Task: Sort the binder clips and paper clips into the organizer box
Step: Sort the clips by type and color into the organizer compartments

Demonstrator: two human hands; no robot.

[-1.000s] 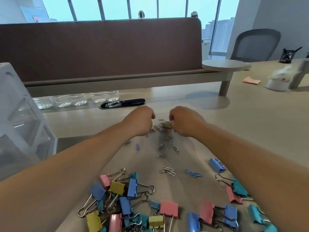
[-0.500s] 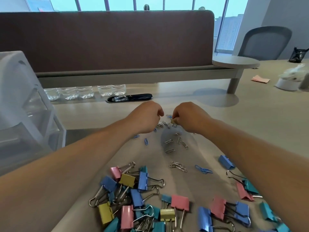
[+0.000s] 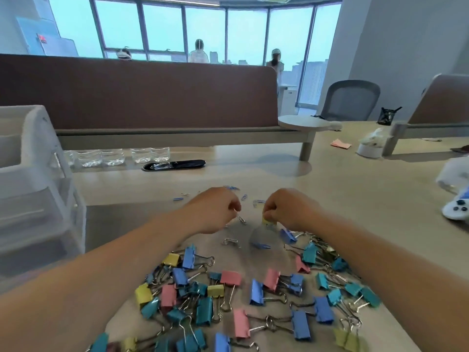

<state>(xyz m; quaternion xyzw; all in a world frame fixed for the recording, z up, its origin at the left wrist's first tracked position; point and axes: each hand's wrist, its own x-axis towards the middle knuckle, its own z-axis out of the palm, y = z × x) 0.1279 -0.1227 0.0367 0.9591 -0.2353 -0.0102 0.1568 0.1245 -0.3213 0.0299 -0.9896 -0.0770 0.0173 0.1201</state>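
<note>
Left hand [image 3: 215, 212] pinches a silver paper clip [image 3: 241, 219]; right hand [image 3: 289, 209] curls round what looks like a yellow binder clip [image 3: 267, 222], blurred. Best carried with firm pinches, one kind per compartment. Organizer box [image 3: 38, 174] stands well left of the left hand.

Head cam, wide-angle, fwd & down over desk [image 3: 355, 194], left hand [image 3: 213, 212], right hand [image 3: 286, 209] close ahead

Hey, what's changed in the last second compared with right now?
Both hands drew back toward the person. The left hand now pinches a silver paper clip; the right hand still holds the yellow binder clip. The binder clip pile and organizer box stayed put.
</note>
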